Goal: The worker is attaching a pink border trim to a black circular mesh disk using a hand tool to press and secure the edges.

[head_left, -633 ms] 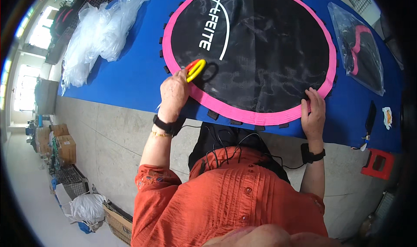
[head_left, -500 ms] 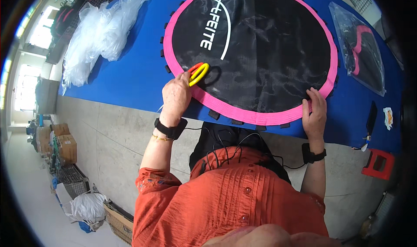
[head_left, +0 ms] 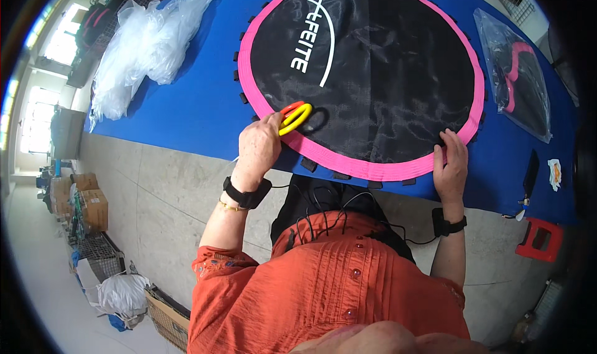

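Note:
A round trampoline mat [head_left: 404, 61], black with a pink border and black loops around its edge, lies on a blue-covered table. White lettering marks its left part. My left hand [head_left: 260, 147] is closed around scissors [head_left: 295, 119] with one red and one yellow handle loop. The loops stick out over the mat's near-left border; the palm hides most of the blades. On the near-right border rests my right hand [head_left: 451, 164], its thumb apart from the fingers and nothing visible in it.
Crumpled clear plastic bags [head_left: 152, 46] lie at the table's far left. To the right is a bagged black-and-pink mat [head_left: 519, 74]. A dark narrow tool [head_left: 532, 170] and a small white wrapper [head_left: 555, 173] lie near the right edge, with a red stool [head_left: 540, 239] below.
My left hand and the scissors have moved slightly right and nearer to me along the border. The mat has shifted slightly right in view. My right hand has hardly moved.

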